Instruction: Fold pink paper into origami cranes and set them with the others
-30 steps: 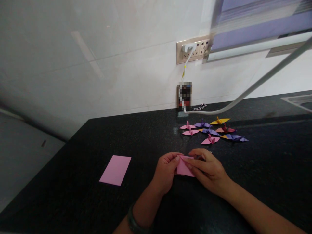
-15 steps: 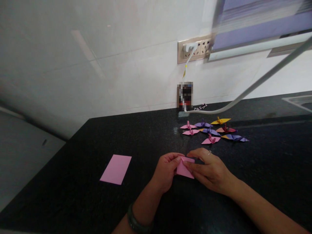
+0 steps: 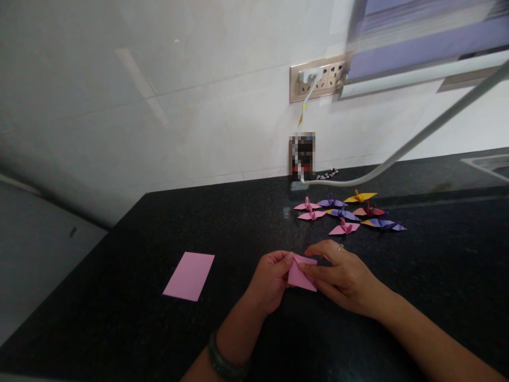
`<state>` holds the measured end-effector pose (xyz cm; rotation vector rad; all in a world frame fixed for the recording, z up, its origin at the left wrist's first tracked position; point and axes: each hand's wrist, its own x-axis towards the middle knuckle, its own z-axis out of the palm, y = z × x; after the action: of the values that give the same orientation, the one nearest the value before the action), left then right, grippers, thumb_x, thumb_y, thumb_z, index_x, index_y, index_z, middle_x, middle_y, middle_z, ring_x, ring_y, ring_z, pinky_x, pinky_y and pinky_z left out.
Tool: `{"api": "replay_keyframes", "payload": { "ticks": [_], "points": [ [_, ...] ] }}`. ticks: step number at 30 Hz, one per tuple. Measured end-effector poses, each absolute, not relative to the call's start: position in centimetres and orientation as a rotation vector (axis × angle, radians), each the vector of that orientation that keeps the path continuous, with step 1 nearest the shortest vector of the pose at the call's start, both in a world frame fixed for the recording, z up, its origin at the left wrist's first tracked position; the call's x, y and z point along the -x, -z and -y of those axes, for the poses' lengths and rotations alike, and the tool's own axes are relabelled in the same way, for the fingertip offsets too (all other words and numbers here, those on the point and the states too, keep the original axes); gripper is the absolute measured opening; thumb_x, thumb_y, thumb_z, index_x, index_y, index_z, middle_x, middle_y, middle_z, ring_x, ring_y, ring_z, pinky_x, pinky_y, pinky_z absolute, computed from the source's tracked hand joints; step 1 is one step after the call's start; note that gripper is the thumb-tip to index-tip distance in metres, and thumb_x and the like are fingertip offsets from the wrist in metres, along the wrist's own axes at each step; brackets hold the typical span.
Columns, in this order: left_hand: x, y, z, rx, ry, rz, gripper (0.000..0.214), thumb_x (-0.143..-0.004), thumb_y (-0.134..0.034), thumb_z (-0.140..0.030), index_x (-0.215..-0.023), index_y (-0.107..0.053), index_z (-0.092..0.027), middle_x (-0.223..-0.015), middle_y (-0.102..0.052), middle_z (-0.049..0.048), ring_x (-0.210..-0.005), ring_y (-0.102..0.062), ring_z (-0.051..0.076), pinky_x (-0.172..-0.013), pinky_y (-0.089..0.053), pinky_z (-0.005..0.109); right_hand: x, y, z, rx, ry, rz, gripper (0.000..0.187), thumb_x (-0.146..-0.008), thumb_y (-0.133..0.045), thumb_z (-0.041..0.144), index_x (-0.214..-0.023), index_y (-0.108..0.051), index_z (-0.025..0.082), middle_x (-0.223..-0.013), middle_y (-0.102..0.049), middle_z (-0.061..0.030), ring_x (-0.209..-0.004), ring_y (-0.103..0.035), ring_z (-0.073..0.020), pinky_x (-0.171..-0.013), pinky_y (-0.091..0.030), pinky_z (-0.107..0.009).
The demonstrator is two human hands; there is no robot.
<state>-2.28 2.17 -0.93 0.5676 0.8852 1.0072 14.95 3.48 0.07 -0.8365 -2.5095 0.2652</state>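
Between my hands is a small folded piece of pink origami paper (image 3: 301,277), with a crease line near its top left corner. My left hand (image 3: 271,280) pinches its left edge, thumb on top and the other fingers underneath. From the right, my right hand (image 3: 345,278) presses its thumb and fingers onto the paper's right side; its index finger arches above the top edge. Off to the left, a flat sheet of pink paper (image 3: 189,276) lies by itself on the dark countertop (image 3: 131,318).
Several folded paper cranes, among them a yellow crane (image 3: 360,197) and a pink crane (image 3: 344,228), stand beyond my right hand. A phone-like device with a blurred screen (image 3: 302,154) leans on the wall. Its white cable (image 3: 358,180) runs rightward. A wall socket (image 3: 318,79) is above.
My left thumb has drawn back slightly toward the paper's left corner. Both hands keep hold of the folded paper in nearly the same place.
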Motion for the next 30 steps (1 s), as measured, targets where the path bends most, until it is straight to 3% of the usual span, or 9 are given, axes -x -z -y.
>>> {"api": "replay_keyframes", "payload": {
  "ticks": [16, 22, 27, 30],
  "points": [
    [2.2, 1.6, -2.3, -0.639, -1.050, -0.926, 0.019, -0.064, -0.062, -0.028, -0.071, -0.059, -0.011, -0.062, -0.057, 0.0025, -0.054, -0.051, 0.010, -0.056, -0.039, 0.024, -14.6, -0.9, -3.5, 0.912, -0.338, 2.527, 0.020, -0.077, -0.046, 0.020, -0.089, -0.062, 0.024, -0.101, -0.050, -0.0085, -0.088, -0.048, -0.0191, -0.071, -0.041, -0.032],
    [2.2, 1.9, -2.2, -0.724, -1.093, -0.966, 0.018, -0.064, -0.063, -0.025, -0.074, -0.058, -0.011, -0.068, -0.061, 0.0047, -0.061, -0.055, 0.012, -0.061, -0.040, 0.025, -14.1, -0.3, -3.3, 0.906, -0.631, 2.283, 0.019, -0.077, -0.047, 0.021, -0.090, -0.061, 0.022, -0.098, -0.050, -0.0074, -0.088, -0.049, -0.0171, -0.074, -0.041, -0.030],
    [2.4, 2.0, -2.3, -0.832, -1.124, -1.083, 0.020, -0.064, -0.062, -0.029, -0.075, -0.059, -0.011, -0.065, -0.060, 0.0036, -0.057, -0.053, 0.011, -0.056, -0.039, 0.023, -13.0, 0.9, -3.3, 1.243, -1.041, 1.783, 0.019, -0.079, -0.044, 0.033, -0.077, -0.054, 0.017, -0.065, -0.051, -0.0001, -0.059, -0.049, -0.0114, -0.052, -0.041, -0.022],
    [2.4, 1.9, -2.3, -0.880, -1.127, -1.112, 0.021, -0.065, -0.061, -0.029, -0.076, -0.059, -0.012, -0.068, -0.061, 0.0046, -0.059, -0.054, 0.012, -0.057, -0.040, 0.024, -12.6, 1.3, -3.3, 1.281, -1.280, 1.658, 0.022, -0.074, -0.049, 0.039, -0.076, -0.049, 0.017, -0.057, -0.046, 0.0034, -0.049, -0.044, -0.0087, -0.043, -0.036, -0.019]
  ]
}}
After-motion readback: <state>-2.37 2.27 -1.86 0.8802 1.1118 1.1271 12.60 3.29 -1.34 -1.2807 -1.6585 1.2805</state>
